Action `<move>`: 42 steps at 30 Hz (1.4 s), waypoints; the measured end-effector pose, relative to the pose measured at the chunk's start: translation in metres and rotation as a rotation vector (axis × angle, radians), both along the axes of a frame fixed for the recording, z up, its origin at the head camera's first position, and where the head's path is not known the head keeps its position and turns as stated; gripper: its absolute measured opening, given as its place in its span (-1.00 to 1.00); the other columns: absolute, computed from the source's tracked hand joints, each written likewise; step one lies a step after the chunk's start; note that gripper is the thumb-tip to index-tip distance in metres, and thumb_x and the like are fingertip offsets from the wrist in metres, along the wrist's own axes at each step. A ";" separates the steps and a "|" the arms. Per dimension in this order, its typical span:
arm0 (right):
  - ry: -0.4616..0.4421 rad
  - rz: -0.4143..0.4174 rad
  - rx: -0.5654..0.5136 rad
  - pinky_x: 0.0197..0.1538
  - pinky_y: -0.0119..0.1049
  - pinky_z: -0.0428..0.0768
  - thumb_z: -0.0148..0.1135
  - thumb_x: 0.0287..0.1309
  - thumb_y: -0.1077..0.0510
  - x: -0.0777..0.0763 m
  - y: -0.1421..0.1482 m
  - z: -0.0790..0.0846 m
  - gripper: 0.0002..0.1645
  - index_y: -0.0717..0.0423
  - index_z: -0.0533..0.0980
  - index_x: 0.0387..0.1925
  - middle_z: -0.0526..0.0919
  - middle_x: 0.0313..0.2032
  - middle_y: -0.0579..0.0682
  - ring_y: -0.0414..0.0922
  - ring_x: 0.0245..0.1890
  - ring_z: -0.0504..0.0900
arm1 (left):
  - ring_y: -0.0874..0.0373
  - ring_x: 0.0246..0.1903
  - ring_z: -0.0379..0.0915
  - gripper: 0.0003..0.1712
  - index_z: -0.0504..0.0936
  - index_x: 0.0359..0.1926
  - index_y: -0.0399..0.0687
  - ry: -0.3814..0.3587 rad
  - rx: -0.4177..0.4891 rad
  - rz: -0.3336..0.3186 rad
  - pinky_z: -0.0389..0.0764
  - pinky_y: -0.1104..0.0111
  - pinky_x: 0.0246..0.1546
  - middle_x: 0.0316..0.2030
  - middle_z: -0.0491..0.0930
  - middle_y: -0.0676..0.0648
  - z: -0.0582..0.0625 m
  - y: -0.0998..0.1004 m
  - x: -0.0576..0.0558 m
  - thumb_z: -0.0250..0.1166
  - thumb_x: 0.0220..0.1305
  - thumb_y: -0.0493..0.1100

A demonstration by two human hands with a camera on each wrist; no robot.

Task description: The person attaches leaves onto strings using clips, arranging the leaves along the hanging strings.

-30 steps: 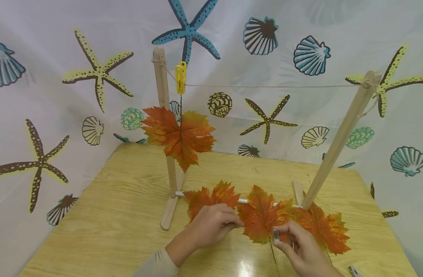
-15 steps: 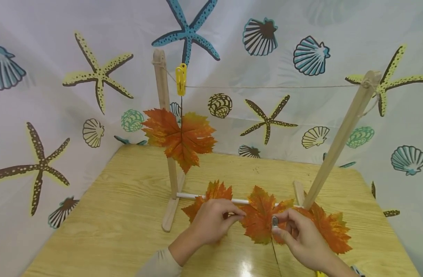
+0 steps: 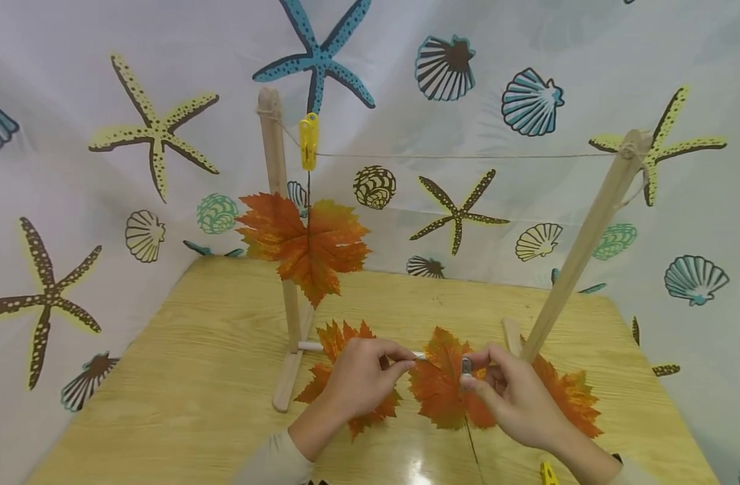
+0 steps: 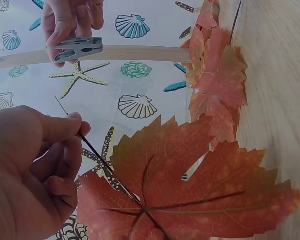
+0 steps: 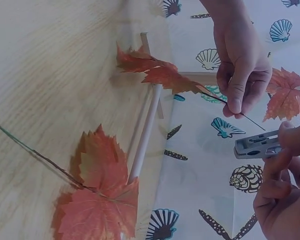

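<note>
My left hand [image 3: 360,380] pinches the dark stem [image 4: 96,151] of an orange artificial maple leaf [image 4: 200,192] between thumb and forefinger. That leaf hangs below the hand, partly hidden by it in the head view. Off to the right, my right hand [image 3: 518,397] pinches a grey clothespin [image 5: 255,146] by one end. The stem's free tip points toward the clothespin, with a gap between them. A second maple leaf [image 3: 442,387] lies on the table between the hands, and a third leaf [image 3: 566,397] lies partly behind the right hand.
A twine line [image 3: 466,157] runs between a left wooden post [image 3: 273,151] and a right wooden post [image 3: 588,249]. From it a yellow clothespin [image 3: 309,143] holds up another maple leaf [image 3: 309,246]. A white rod [image 3: 310,346] joins the posts low down. Another yellow clothespin [image 3: 548,473] lies at the near edge.
Both hands have risen a little, the left with the leaf by its stem and the right with the grey clothespin. The head view has shifted slightly, bringing a yellow clothespin at the bottom into sight.
</note>
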State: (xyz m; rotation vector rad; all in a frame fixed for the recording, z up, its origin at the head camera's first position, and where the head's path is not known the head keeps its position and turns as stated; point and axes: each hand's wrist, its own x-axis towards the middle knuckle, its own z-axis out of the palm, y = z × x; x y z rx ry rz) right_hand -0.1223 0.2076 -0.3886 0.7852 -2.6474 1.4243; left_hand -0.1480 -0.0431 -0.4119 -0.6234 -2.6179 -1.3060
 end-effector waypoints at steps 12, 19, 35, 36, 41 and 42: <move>-0.142 -0.033 -0.065 -0.72 -0.47 0.28 0.23 0.36 0.17 -0.009 -0.010 0.019 -0.78 0.12 0.54 -0.01 0.60 -0.25 0.12 -0.37 -0.76 0.24 | 0.36 -0.62 0.52 -0.93 0.82 -0.31 0.03 -0.122 0.067 0.133 0.50 0.43 -0.61 -0.39 0.78 0.04 0.014 -0.001 -0.001 0.42 0.25 -0.14; -0.103 -0.069 -0.057 -0.70 -0.41 0.37 0.24 0.35 0.17 -0.009 -0.017 0.030 -0.76 0.10 0.55 0.02 0.62 -0.13 0.11 -0.33 -0.74 0.34 | 0.25 -0.78 0.46 -0.87 0.82 -0.27 -0.01 -0.160 0.101 0.140 0.47 0.36 -0.71 -0.43 0.78 -0.01 0.021 -0.005 0.000 0.39 0.28 -0.10; 0.054 -0.065 -0.014 -0.75 -0.44 0.27 0.27 0.32 0.22 -0.030 -0.040 0.056 -0.75 0.07 0.56 0.01 0.65 -0.14 0.03 -0.32 -0.80 0.25 | 0.06 -0.52 0.70 -0.86 0.80 -0.23 -0.07 -0.264 0.312 0.193 0.52 0.36 -0.64 -0.31 0.78 -0.07 0.040 -0.011 -0.005 0.41 0.27 -0.12; 0.056 -0.063 -0.012 -0.75 -0.44 0.28 0.28 0.31 0.23 -0.030 -0.040 0.056 -0.75 0.07 0.56 0.00 0.65 -0.15 0.03 -0.32 -0.80 0.26 | 0.06 -0.52 0.71 -0.85 0.80 -0.22 -0.08 -0.263 0.317 0.189 0.54 0.36 -0.63 -0.30 0.78 -0.08 0.039 -0.012 -0.005 0.41 0.27 -0.13; 0.049 -0.078 0.016 -0.74 -0.40 0.32 0.36 0.25 0.17 -0.029 -0.045 0.058 -0.73 0.06 0.61 -0.02 0.70 -0.16 0.00 -0.30 -0.77 0.37 | 0.08 -0.51 0.71 -0.87 0.79 -0.24 -0.10 -0.265 0.325 0.171 0.60 0.34 -0.57 -0.33 0.78 -0.08 0.036 -0.013 -0.003 0.40 0.27 -0.15; 0.053 -0.086 0.020 -0.74 -0.39 0.33 0.37 0.23 0.15 -0.029 -0.046 0.060 -0.72 0.07 0.62 -0.02 0.72 -0.16 0.00 -0.29 -0.76 0.39 | 0.09 -0.51 0.71 -0.86 0.79 -0.24 -0.11 -0.259 0.322 0.167 0.60 0.34 -0.56 -0.35 0.78 -0.07 0.036 -0.014 -0.003 0.40 0.27 -0.15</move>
